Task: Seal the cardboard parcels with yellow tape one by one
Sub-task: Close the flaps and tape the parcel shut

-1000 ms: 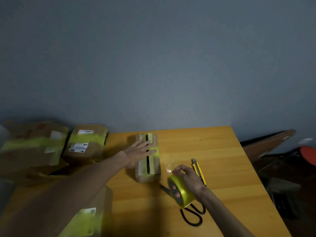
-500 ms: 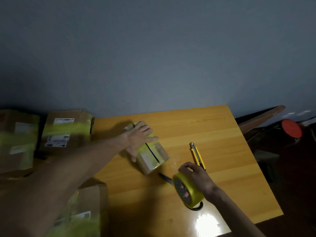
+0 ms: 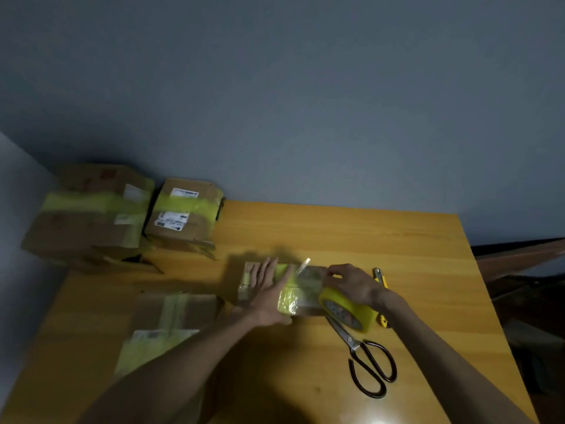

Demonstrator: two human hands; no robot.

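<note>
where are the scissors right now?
Head view, right of centre: the scissors lie on the wooden table, blades pointing under the yellow tape roll gripped by the right hand, handles toward the person.

A makeshift packing corner in a plain room; home or small office, I cannot tell. A bare grey-blue wall point(image 3: 305, 102) backs a wooden desk point(image 3: 367, 240). Taped cardboard parcels point(image 3: 183, 212) with shipping labels are piled at ten o'clock. Scissors point(image 3: 367, 362), a yellow tape roll point(image 3: 351, 310) and a utility knife point(image 3: 379, 275) lie toward four o'clock.
</note>
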